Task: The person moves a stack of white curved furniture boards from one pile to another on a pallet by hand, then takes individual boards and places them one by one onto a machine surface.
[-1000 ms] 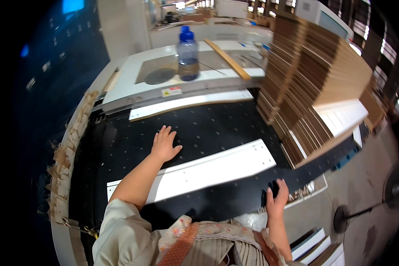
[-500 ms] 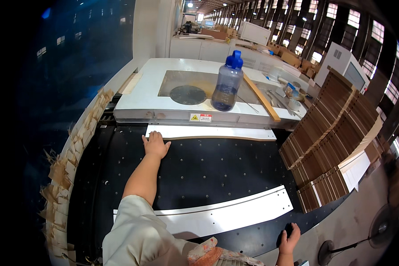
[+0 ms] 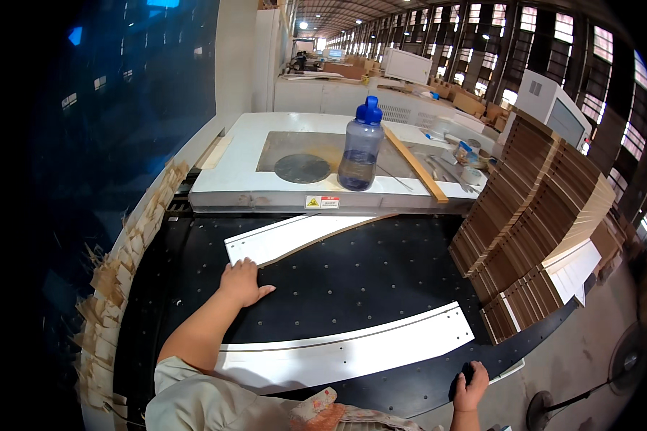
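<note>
A long white panel [image 3: 280, 246] with a curved brown edge slants across the black bed, its far right part running up against the white machine housing. My left hand [image 3: 243, 282] rests its fingers on the near left corner of this panel, the thumb stretched out apart to the right. Nearer to me lies a second white panel [image 3: 381, 350], with a groove along its far side and small holes; my left forearm crosses its left end. At the bed's near right edge, my right hand [image 3: 471, 388] is loosely curled, with a gap between thumb and fingers and nothing visible in it.
A tall stack of brown-edged panels [image 3: 532, 230] stands at the right. On the white housing [image 3: 223, 176] are a blue-capped water bottle [image 3: 361, 147], a wooden strip [image 3: 415, 165] and small tools. Ragged tape-like strips [image 3: 115, 280] line the left side. A black fan [image 3: 625, 359] stands lower right.
The far panel's left end has swung toward me with my left hand on it, so it now lies slanted. My right hand has hardly moved. The whole view has shifted slightly.
</note>
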Demonstrator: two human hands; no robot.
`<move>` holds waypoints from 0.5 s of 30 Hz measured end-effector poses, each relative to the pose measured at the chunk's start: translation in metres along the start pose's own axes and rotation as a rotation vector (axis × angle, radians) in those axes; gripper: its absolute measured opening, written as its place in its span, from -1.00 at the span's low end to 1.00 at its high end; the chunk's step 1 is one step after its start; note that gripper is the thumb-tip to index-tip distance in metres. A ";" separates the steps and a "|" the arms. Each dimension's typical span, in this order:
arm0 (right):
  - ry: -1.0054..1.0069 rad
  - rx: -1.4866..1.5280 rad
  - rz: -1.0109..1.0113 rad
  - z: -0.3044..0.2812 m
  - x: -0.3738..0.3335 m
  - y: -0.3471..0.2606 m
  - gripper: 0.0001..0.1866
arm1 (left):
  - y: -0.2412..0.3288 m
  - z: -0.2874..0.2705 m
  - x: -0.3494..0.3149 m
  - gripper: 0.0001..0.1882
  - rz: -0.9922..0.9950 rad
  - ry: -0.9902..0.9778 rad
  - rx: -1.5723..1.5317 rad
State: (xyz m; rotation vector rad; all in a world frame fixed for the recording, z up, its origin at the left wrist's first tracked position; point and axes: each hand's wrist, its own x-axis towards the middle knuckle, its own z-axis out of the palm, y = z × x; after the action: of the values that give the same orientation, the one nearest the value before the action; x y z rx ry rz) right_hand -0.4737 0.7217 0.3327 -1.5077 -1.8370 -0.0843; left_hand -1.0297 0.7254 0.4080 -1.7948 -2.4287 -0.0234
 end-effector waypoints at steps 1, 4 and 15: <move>-0.001 0.000 -0.002 -0.001 -0.001 0.001 -0.55 | 0.002 -0.016 0.001 -0.21 -0.107 -0.163 -0.014; 0.008 0.015 -0.041 0.000 0.000 0.000 -0.57 | -0.020 -0.028 0.023 -0.31 -0.365 -0.300 0.008; -0.012 0.007 -0.022 -0.003 0.002 -0.006 -0.63 | -0.018 0.030 0.113 -0.23 -0.528 -0.100 -0.262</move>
State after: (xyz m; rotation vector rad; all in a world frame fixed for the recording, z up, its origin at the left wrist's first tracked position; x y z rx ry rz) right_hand -0.4769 0.7199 0.3385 -1.4860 -1.8615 -0.0796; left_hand -1.0815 0.8298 0.3917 -1.1964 -3.0173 -0.3191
